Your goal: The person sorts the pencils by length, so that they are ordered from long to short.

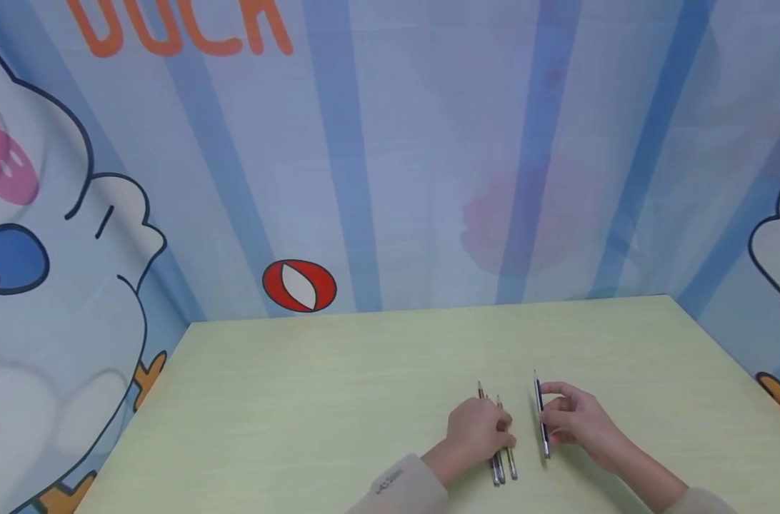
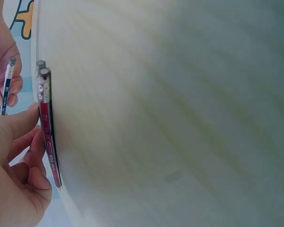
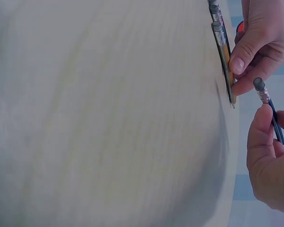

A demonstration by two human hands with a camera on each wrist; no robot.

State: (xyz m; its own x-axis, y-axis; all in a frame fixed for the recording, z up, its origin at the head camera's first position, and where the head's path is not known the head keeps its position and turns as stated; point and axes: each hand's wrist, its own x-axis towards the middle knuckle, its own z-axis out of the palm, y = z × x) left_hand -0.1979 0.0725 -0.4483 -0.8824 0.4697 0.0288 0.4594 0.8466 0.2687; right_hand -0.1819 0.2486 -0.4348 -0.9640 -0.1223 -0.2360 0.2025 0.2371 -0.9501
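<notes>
My left hand [image 1: 476, 430] grips a small bunch of pencils at the table's front, right of centre. Their sharpened tips point away from me and the eraser ends lie nearer. One is a red pencil [image 2: 47, 127], seen at the thumb in the left wrist view; a yellow-and-black pencil [image 3: 226, 54] shows in the right wrist view. To the right, my right hand [image 1: 583, 422] pinches a dark blue pencil [image 1: 541, 403] between thumb and fingers, its tip pointing away. This pencil is apart from the bunch. The left fingers partly hide the bunch's middle.
A pale yellow-green table [image 1: 313, 407] lies under both hands. Behind it hangs a blue striped cloth backdrop [image 1: 428, 157] with cartoon figures, meeting the table's far edge. A printed red-and-white ball [image 1: 299, 285] shows just above that edge.
</notes>
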